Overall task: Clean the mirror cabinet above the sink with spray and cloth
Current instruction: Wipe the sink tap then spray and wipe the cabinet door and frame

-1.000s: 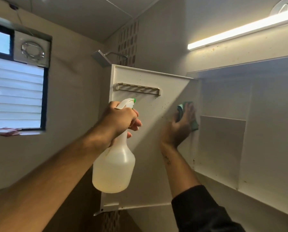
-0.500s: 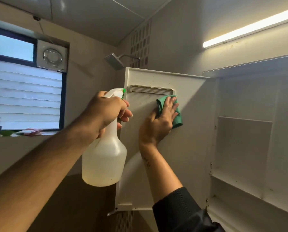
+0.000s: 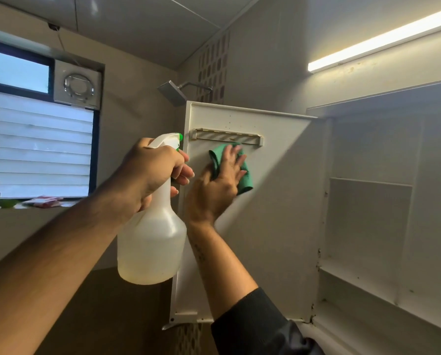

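The white cabinet door (image 3: pixel 270 226) hangs swung open, its inner side facing me, with a small rail (image 3: pixel 227 136) near its top. My right hand (image 3: pixel 219 187) presses a green cloth (image 3: pixel 243 175) flat against the door just below that rail, fingers spread. My left hand (image 3: pixel 150 172) grips the neck and trigger of a translucent spray bottle (image 3: pixel 151 242) with a white head and green nozzle tip, held upright just left of the door's edge. The open cabinet interior (image 3: pixel 368 226) with white shelves lies to the right.
A shower head (image 3: pixel 172 93) juts out above the door. A louvred window (image 3: pixel 35 149) and a round vent fan (image 3: pixel 78 85) sit on the left wall, with small items on the sill. A strip light (image 3: pixel 381 38) glows above the cabinet.
My right hand slid the cloth leftward across the door from near the hinge side to under the rail. The bottle stayed in my left hand.
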Action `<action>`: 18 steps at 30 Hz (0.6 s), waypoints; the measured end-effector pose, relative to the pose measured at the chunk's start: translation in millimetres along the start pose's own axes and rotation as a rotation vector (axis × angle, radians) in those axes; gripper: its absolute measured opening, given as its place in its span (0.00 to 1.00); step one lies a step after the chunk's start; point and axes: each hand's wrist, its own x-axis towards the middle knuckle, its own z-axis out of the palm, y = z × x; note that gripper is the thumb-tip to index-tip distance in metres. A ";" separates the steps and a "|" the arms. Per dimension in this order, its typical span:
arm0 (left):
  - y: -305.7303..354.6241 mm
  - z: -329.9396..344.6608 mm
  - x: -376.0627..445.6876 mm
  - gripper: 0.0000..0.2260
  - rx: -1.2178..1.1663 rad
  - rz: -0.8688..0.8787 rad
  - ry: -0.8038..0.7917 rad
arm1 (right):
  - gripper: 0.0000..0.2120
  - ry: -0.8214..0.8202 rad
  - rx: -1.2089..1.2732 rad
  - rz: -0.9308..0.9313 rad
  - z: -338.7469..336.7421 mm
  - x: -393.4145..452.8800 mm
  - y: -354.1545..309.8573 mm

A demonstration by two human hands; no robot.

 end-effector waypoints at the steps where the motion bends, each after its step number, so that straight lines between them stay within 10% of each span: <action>1: 0.6 -0.6 0.0 0.14 -0.004 0.005 0.009 | 0.28 -0.064 0.000 -0.040 2.7 -5.2 -0.8; 18: 3.8 14.7 6.4 0.15 0.016 -0.020 -0.032 | 0.21 -1.216 -0.290 -0.997 -86.5 85.0 39.7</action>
